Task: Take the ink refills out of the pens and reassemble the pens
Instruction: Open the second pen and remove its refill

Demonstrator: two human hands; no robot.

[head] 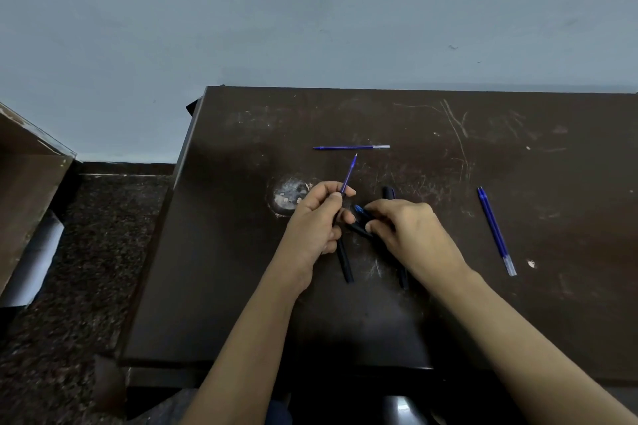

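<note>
**Both hands gripping pen parts over a scratched table**

The matte, pale blue-grey wall [310, 10] fills the upper half of your view. Below it, the flat, dark brown table [241, 286] is marked with pale scratches and has a round worn patch [290, 195] just left of your left fingers [340, 216]. A dark speckled stone floor [86, 252] lies well to the left of them.

Your left hand [316, 221] is curled tightly round a slim black barrel [345, 262]. The barrel's matte lower end sticks out below the fingers and slants toward you. A thin, translucent blue refill [348, 174] rises out of the top of that grip, with its fine metal point well above your thumb.

Your right hand [411, 228] sits just right of the left. The right fingers [376, 207] are bent and pinching a short black pen part [360, 210] with a glossy blue end. Most of its shape is hidden in the grip.

A second black pen [388, 192] lies on the table under the right hand, showing above the fingers and again below the wrist.

Three loose refills lie flat on the table:
- A pair of refills [495, 228] lies side by side, well right of the right fingers, with clear plastic tails.
- A single refill [350, 147] lies crosswise beyond both sets of fingers.
</note>
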